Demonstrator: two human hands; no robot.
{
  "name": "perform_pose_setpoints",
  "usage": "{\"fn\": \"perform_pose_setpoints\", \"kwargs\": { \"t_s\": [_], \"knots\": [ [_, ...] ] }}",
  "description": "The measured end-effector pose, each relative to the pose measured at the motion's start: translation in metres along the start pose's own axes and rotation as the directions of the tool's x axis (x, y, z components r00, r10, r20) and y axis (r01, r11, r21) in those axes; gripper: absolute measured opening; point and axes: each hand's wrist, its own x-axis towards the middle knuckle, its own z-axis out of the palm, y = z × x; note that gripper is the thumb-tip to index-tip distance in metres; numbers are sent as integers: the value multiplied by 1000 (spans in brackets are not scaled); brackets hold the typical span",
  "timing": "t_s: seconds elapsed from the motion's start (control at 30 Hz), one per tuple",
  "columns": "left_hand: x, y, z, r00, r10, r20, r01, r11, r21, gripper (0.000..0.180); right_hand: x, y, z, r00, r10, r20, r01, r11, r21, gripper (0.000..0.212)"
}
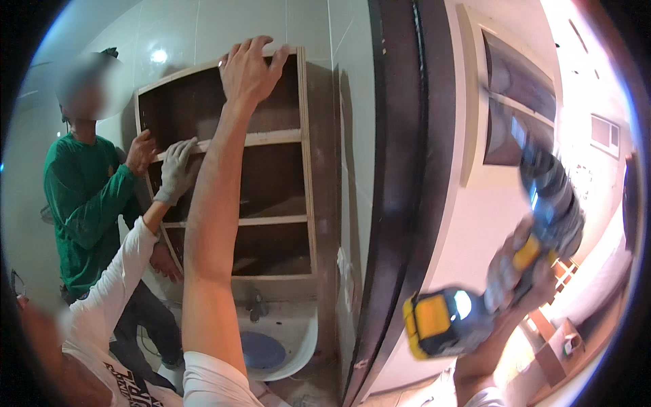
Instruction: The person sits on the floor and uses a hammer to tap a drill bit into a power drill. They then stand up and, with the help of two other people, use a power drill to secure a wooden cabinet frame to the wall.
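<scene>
My left hand (249, 73) is raised to the top edge of a wooden shelf unit (306, 163), with its fingers hooked over the rim and the thumb apart. The unit has a pale frame, dark back panel and open compartments, and stands slightly tilted against the tiled wall. On the right, my right hand (505, 275) is wrapped round the handle of a black and yellow cordless drill (553, 193). The drill points up and away from the unit, and is smeared by motion. Its battery pack (447, 322) is toward the lower left.
A person in a green top (85, 197) supports the unit's left side. Another person in white has a gloved hand (178, 173) on it. Below are a white tub (308, 342), a blue basin (263, 349) and a tap (255, 305). A dark door frame (400, 169) stands between unit and drill.
</scene>
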Motion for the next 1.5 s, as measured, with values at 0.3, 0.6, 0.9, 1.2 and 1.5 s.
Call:
{"fn": "perform_pose_setpoints", "kwargs": {
  "t_s": [0.3, 0.6, 0.9, 1.2, 1.5],
  "knots": [
    [115, 1, 139, 397, -291, 870, 427, 898, 106, 72, -9, 52, -35, 950, 267, -162, -262, 964, 51, 40],
    [134, 12, 134, 104, -484, 869, 379, 827, 416, 71, -15, 28, -53, 925, 325, -197, -322, 945, 48, 36],
    [101, -47, 113, 740, 33, 672, 159, 962, -222, 54, -45, 2, -56, 927, 293, -236, -296, 955, 20, 32],
    [84, -39, 109, 708, -12, 706, -190, 960, 207, 46, -69, 1, -30, 914, 295, -279, -308, 951, -4, 29],
    [53, -61, 124, 886, 125, 447, -224, 959, 174, 42, -95, -5, -14, 906, 311, -286, -332, 943, -28, 27]
  ]
}}
